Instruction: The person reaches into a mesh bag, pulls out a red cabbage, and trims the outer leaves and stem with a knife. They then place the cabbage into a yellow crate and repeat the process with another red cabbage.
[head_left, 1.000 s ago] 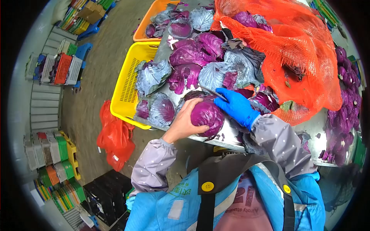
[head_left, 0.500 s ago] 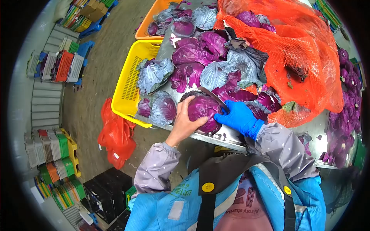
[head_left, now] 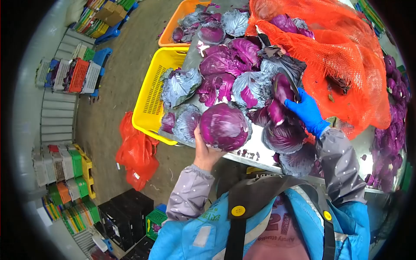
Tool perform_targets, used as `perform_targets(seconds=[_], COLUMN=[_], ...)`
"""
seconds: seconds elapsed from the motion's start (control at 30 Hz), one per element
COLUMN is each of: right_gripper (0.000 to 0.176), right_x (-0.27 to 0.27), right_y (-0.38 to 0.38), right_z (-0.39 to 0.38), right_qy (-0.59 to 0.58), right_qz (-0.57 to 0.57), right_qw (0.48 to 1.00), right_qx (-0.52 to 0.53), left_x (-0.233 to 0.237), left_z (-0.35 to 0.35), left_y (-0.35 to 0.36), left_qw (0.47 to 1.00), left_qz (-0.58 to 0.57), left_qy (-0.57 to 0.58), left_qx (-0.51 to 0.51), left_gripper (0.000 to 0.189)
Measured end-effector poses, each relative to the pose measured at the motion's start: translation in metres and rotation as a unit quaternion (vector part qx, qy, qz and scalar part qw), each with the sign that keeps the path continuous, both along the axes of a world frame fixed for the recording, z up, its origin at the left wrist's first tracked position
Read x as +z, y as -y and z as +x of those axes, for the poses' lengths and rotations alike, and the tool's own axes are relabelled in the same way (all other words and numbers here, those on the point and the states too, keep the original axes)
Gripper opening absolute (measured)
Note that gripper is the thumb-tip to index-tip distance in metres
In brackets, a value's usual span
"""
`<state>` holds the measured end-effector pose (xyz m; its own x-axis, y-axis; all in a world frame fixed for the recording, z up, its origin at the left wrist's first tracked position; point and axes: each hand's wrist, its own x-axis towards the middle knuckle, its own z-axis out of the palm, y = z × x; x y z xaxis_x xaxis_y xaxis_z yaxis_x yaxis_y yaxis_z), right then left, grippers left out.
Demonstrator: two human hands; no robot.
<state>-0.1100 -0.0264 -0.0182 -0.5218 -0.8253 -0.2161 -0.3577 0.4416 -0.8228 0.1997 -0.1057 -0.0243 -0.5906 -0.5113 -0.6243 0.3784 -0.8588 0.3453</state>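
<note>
My bare left hand [head_left: 206, 151] is wrapped around the lower left side of a round red cabbage [head_left: 224, 126], raised at the table's near edge. In a blue glove, my right hand [head_left: 307, 112] grips a knife [head_left: 289, 82] whose dark blade points away to the upper left; its handle is hidden in the fist. A purple cabbage leaf [head_left: 282, 90] lies against the blade and my gloved fingers. Below that hand are more loose leaves [head_left: 284, 138]. Between and beyond both hands, grey-blue and purple outer leaves [head_left: 251, 89] cover the metal table [head_left: 258, 157].
A yellow basket [head_left: 149, 93] stands against the table's left edge, with an orange crate [head_left: 168, 32] holding leaves behind it. An orange-red mesh sack [head_left: 342, 86] spreads across the right side. Purple cabbages [head_left: 392, 117] pile up at far right. Another red sack [head_left: 135, 151] lies on the floor.
My right hand has moved right and away from the cabbage with the knife and a leaf. The cabbage, now in my left hand alone, shows a smoother purple surface.
</note>
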Motion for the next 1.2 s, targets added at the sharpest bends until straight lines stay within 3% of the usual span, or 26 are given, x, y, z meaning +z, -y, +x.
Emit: perform_targets(seconds=[0.03,0.07,0.1,0.17,0.2,0.23,0.27,0.3,0.37,0.43,0.5,0.57,0.63,0.67,0.7,0.73,0.77,0.83,0.87,0.9,0.97,1.03,1.1,1.2], right_gripper=[0.049,0.054,0.059,0.068,0.071,0.072,0.072,0.072,0.072,0.072,0.068,0.062,0.058,0.056,0.055,0.052,0.052,0.051,0.051,0.051,0.042,0.037,0.033,0.021], right_x=[0.012,0.021,0.032,0.059,0.07,0.067,0.068,0.068,0.057,0.057,0.043,0.034,0.019,0.0,-0.009,-0.004,-0.003,-0.003,-0.004,-0.005,-0.004,-0.003,0.0,0.002], right_y=[0.003,0.005,0.006,0.005,0.005,0.002,0.001,0.0,-0.008,-0.016,-0.017,-0.019,-0.02,-0.021,-0.023,-0.024,-0.023,-0.024,-0.024,-0.024,-0.023,-0.028,-0.038,-0.055], right_z=[0.006,0.016,0.027,0.049,0.062,0.071,0.078,0.081,0.077,0.071,0.074,0.069,0.069,0.067,0.066,0.067,0.067,0.069,0.069,0.069,0.071,0.068,0.066,0.067], right_qy=[-0.002,0.021,0.043,0.146,0.229,0.335,0.337,0.338,0.331,0.395,0.331,0.232,0.256,0.308,0.36,0.221,0.221,0.158,0.112,0.113,0.053,-0.005,-0.062,-0.189], right_qz=[-0.002,-0.084,-0.166,-0.129,-0.139,-0.119,-0.117,-0.115,-0.138,0.014,-0.019,-0.026,-0.045,-0.034,-0.022,-0.008,-0.007,0.043,0.03,0.03,-0.098,-0.13,-0.162,-0.176], right_qw=[1.0,0.996,0.984,0.975,0.955,0.927,0.925,0.923,0.924,0.916,0.941,0.967,0.962,0.949,0.931,0.973,0.973,0.983,0.989,0.989,0.989,0.985,0.975,0.943], right_qx=[0.002,0.021,0.039,0.105,0.13,0.123,0.134,0.144,0.134,0.065,0.065,0.104,0.081,0.065,0.049,0.07,0.071,0.079,0.087,0.086,0.095,0.117,0.141,0.212], left_x=[-0.005,-0.011,-0.017,-0.023,0.018,0.022,0.025,0.025,0.023,0.02,0.018,0.015,-0.009,-0.031,-0.042,-0.016,-0.002,0.013,0.011,0.011,0.01,0.008,-0.002,-0.001], left_z=[-0.004,-0.009,-0.014,-0.021,-0.023,-0.025,-0.027,-0.029,-0.033,-0.037,-0.039,-0.042,-0.038,-0.038,-0.039,-0.045,-0.049,-0.052,-0.053,-0.053,-0.055,-0.058,-0.058,-0.058], left_y=[-0.005,-0.008,-0.01,-0.01,-0.005,-0.004,-0.004,-0.004,-0.009,-0.013,-0.016,-0.017,-0.014,-0.018,-0.021,-0.023,-0.023,-0.021,-0.017,-0.013,-0.007,-0.002,0.006,0.012], left_qw=[0.991,0.962,0.915,0.77,0.912,0.912,0.971,0.982,0.985,0.99,0.99,0.984,0.981,0.928,0.79,0.72,0.72,0.556,0.528,0.528,0.547,0.529,0.622,0.637], left_qz=[-0.129,-0.257,-0.38,-0.601,-0.39,-0.391,-0.178,0.044,0.028,-0.005,-0.003,-0.088,-0.073,-0.311,-0.52,-0.59,-0.589,-0.712,-0.74,-0.74,-0.74,-0.753,-0.673,-0.652], left_qy=[0.045,0.09,0.133,0.212,-0.104,-0.106,-0.138,-0.163,-0.149,-0.101,-0.088,-0.03,-0.073,0.111,0.284,0.319,0.319,0.37,0.356,0.356,0.313,0.333,0.363,0.375], left_qx=[-0.007,-0.014,-0.02,-0.034,-0.069,-0.072,-0.08,-0.084,-0.087,-0.103,-0.114,-0.155,-0.165,-0.172,-0.161,-0.179,-0.179,-0.216,-0.214,-0.215,-0.238,-0.205,-0.17,-0.167], left_gripper=[0.067,0.071,0.074,0.08,0.081,0.081,0.08,0.08,0.072,0.069,0.071,0.073,0.065,0.064,0.065,0.086,0.086,0.109,0.113,0.113,0.103,0.095,0.093,0.09])
